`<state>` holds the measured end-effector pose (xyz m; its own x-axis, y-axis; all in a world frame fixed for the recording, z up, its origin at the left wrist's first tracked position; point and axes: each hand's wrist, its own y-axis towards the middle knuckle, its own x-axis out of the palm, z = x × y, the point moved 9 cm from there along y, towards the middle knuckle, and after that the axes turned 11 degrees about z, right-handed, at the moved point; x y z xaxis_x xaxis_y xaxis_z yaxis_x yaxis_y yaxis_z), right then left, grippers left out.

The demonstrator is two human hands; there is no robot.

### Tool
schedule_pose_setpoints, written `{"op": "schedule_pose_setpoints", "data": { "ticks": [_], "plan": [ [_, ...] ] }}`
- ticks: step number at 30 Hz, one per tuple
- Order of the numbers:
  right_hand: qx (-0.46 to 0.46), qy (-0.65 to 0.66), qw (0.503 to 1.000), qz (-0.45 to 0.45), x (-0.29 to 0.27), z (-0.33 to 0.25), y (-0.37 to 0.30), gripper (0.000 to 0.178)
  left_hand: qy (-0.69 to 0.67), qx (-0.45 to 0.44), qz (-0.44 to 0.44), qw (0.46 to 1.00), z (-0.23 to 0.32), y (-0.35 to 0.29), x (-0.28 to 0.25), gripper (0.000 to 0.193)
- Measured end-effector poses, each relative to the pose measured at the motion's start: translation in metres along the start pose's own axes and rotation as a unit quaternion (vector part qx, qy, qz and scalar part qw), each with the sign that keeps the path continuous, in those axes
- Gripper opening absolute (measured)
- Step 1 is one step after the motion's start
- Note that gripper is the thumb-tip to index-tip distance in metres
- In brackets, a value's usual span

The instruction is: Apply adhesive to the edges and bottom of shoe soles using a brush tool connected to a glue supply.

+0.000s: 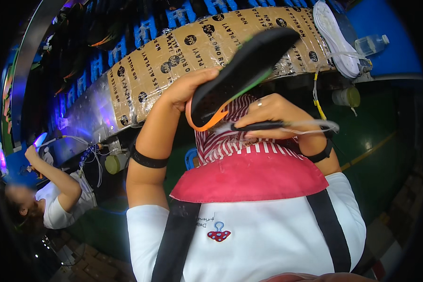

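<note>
A black shoe sole (244,68) with an orange and green edge is tilted up in front of my chest. My left hand (192,87) is closed around its side near the orange-edged end. In my right hand (277,115) is a black-handled brush (258,126) with a clear tube running from its back end. The brush's pale, motion-blurred tip is close to the orange edge; whether it touches cannot be made out. Below both hands is my striped apron (221,148) with a red band.
Taped cardboard (150,70) covers the bench edge ahead. Blue racks (176,18) line its far side. At the right are a white sole (336,40), a clear bottle (371,44) and a hanging container (347,97). A co-worker (63,197) sits at the left.
</note>
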<state>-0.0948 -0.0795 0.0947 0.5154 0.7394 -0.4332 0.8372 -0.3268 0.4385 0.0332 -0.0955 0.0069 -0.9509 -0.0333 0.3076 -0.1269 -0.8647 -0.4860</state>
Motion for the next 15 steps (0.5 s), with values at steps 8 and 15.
{"op": "schedule_pose_setpoints", "data": {
  "ticks": [8, 15],
  "plan": [
    [0.174, 0.229, 0.908, 0.305, -0.075, 0.027, -0.012, 0.025, -0.312, 0.234, 0.109, 0.915, 0.020, -0.007, -0.032, 0.040],
    [0.184, 0.295, 0.858, 0.379, -0.083, 0.041, -0.020, 0.027, -0.447, 0.160, 0.013, 0.880, -0.019, -0.016, -0.013, 0.078]
  ]
}}
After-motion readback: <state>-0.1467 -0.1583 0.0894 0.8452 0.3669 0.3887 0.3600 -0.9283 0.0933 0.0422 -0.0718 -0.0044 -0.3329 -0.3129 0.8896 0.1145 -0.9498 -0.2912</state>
